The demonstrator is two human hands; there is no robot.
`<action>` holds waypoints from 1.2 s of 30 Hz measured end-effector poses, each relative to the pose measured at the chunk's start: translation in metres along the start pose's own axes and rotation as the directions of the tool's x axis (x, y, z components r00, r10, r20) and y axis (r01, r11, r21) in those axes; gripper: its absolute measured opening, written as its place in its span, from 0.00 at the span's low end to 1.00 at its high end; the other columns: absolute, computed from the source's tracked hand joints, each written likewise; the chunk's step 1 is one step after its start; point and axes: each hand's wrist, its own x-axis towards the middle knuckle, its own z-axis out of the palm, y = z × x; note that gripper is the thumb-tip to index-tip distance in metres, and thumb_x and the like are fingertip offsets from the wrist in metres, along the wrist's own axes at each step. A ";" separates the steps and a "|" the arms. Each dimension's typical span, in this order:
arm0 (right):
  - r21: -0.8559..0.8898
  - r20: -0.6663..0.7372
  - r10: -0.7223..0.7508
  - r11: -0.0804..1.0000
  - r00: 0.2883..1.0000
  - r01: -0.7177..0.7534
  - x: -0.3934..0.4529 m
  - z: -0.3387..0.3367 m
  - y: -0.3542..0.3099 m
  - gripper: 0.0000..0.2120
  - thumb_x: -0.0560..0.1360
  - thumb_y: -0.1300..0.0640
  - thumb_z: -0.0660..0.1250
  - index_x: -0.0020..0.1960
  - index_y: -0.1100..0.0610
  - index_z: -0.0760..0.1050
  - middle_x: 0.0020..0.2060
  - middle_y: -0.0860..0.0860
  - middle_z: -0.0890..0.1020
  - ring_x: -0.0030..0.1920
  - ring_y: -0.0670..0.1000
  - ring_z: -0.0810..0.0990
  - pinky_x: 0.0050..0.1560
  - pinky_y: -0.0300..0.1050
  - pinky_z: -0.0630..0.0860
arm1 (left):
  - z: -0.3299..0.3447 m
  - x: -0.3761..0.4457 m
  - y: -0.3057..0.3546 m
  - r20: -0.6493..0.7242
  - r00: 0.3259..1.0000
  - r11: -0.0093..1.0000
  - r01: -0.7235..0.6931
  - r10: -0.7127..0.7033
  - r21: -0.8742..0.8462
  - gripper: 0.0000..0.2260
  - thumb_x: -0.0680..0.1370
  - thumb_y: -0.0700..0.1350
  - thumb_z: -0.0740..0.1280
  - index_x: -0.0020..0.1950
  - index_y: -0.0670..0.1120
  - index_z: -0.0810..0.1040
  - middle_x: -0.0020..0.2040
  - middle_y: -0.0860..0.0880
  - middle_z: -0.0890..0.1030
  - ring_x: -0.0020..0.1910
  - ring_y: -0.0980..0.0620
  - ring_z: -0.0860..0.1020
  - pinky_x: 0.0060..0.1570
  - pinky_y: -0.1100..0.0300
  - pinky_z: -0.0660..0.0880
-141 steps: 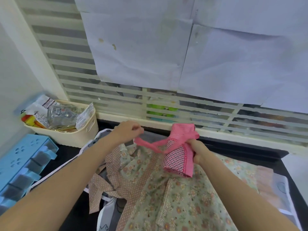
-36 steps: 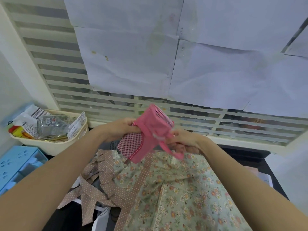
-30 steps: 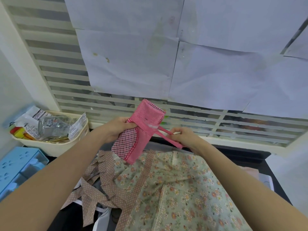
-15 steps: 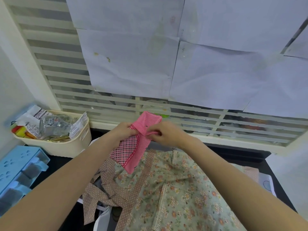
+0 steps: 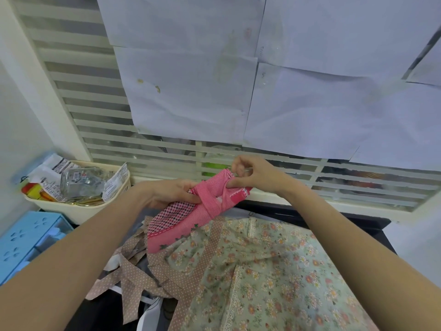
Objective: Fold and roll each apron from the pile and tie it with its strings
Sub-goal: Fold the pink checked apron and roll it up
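A left hand [image 5: 171, 194] grips a rolled pink gingham cotton apron [image 5: 191, 213] above a floral green apron [image 5: 262, 271] on the worktop, while the right hand [image 5: 253, 174] pinches its pink string [image 5: 216, 204].

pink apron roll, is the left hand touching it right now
Touching. The head view shows the left hand gripping the pink apron roll, fingers curled onto its checked side, no gap between them.
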 end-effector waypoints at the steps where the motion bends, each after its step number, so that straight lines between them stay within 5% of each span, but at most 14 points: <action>1: 0.004 0.045 0.008 1.000 0.999 -0.009 -0.001 0.000 -0.003 0.13 0.69 0.57 0.74 0.50 0.50 0.74 0.38 0.49 0.74 0.35 0.44 0.75 0.41 0.42 0.75 | 0.000 0.001 0.001 0.045 0.999 1.000 0.023 -0.023 0.015 0.13 0.77 0.35 0.61 0.56 0.50 0.79 0.46 0.47 0.84 0.42 0.51 0.82 0.43 0.60 0.79; 4: -0.162 0.173 -0.014 0.986 0.985 0.042 0.001 0.000 -0.008 0.20 0.72 0.54 0.72 0.63 0.48 0.75 0.43 0.45 0.75 0.35 0.34 0.74 0.38 0.31 0.72 | 0.001 0.004 0.004 0.115 0.988 0.985 0.087 -0.105 0.147 0.11 0.78 0.35 0.60 0.52 0.48 0.79 0.44 0.49 0.84 0.41 0.53 0.82 0.45 0.60 0.79; 6: -0.276 0.217 -0.040 0.956 0.975 0.101 0.003 0.002 -0.012 0.13 0.72 0.51 0.71 0.56 0.51 0.81 0.41 0.41 0.76 0.37 0.31 0.73 0.37 0.30 0.66 | 0.001 0.005 0.009 0.122 0.982 0.966 0.112 -0.143 0.233 0.10 0.79 0.36 0.61 0.50 0.47 0.79 0.44 0.49 0.83 0.42 0.52 0.81 0.46 0.59 0.78; 11: -0.271 0.350 0.055 0.962 0.935 0.045 0.004 0.005 -0.016 0.13 0.72 0.46 0.70 0.40 0.55 0.83 0.35 0.49 0.82 0.36 0.50 0.78 0.32 0.29 0.69 | 0.009 0.009 0.014 0.191 0.954 0.890 0.129 -0.232 0.438 0.12 0.79 0.36 0.61 0.51 0.50 0.81 0.49 0.48 0.83 0.51 0.48 0.80 0.58 0.51 0.75; 14: -0.236 0.423 0.102 0.972 0.900 0.001 0.005 0.006 -0.018 0.16 0.72 0.49 0.70 0.38 0.63 0.81 0.32 0.51 0.80 0.33 0.47 0.74 0.34 0.30 0.68 | 0.015 0.010 0.017 0.218 0.946 0.854 0.098 -0.239 0.511 0.16 0.79 0.37 0.62 0.46 0.56 0.83 0.51 0.49 0.82 0.55 0.46 0.78 0.64 0.46 0.71; 19: -0.096 0.467 0.155 0.988 0.870 -0.124 0.004 0.015 -0.012 0.15 0.73 0.52 0.70 0.31 0.55 0.72 0.25 0.44 0.75 0.27 0.42 0.72 0.35 0.32 0.70 | 0.033 0.011 0.033 0.175 0.968 0.809 0.042 -0.178 0.587 0.08 0.78 0.39 0.64 0.47 0.51 0.80 0.51 0.51 0.81 0.56 0.48 0.78 0.64 0.50 0.72; 22: 0.137 0.391 0.136 0.969 0.910 -0.203 0.001 0.020 -0.007 0.11 0.75 0.54 0.67 0.36 0.57 0.73 0.29 0.47 0.76 0.27 0.44 0.73 0.31 0.33 0.71 | 0.036 0.011 0.036 0.079 0.994 0.814 0.016 -0.075 0.581 0.07 0.77 0.42 0.66 0.46 0.54 0.79 0.50 0.54 0.80 0.55 0.53 0.78 0.62 0.55 0.72; 26: 0.362 0.160 0.246 0.886 0.956 -0.289 -0.003 -0.002 0.009 0.12 0.78 0.50 0.61 0.51 0.58 0.76 0.48 0.53 0.80 0.46 0.50 0.78 0.51 0.44 0.76 | 0.023 0.006 0.024 -0.056 0.998 0.866 -0.007 0.040 0.501 0.06 0.78 0.47 0.64 0.48 0.54 0.80 0.49 0.55 0.81 0.48 0.57 0.79 0.55 0.59 0.74; 30: 0.321 0.220 0.332 0.863 0.917 -0.389 -0.010 -0.005 0.016 0.18 0.76 0.45 0.64 0.58 0.56 0.75 0.53 0.54 0.81 0.50 0.52 0.80 0.56 0.46 0.78 | 0.008 0.011 0.007 -0.381 0.919 0.962 0.011 0.098 0.272 0.06 0.78 0.47 0.65 0.49 0.50 0.81 0.47 0.49 0.83 0.48 0.48 0.80 0.53 0.52 0.77; 36: 0.061 -0.136 0.280 0.960 0.950 -0.274 0.008 0.025 0.002 0.11 0.80 0.51 0.60 0.45 0.59 0.71 0.32 0.51 0.77 0.26 0.44 0.75 0.26 0.33 0.74 | 0.028 0.026 0.012 -0.427 0.886 0.971 -0.094 0.182 0.220 0.11 0.79 0.51 0.61 0.51 0.48 0.80 0.47 0.48 0.82 0.46 0.49 0.80 0.51 0.54 0.76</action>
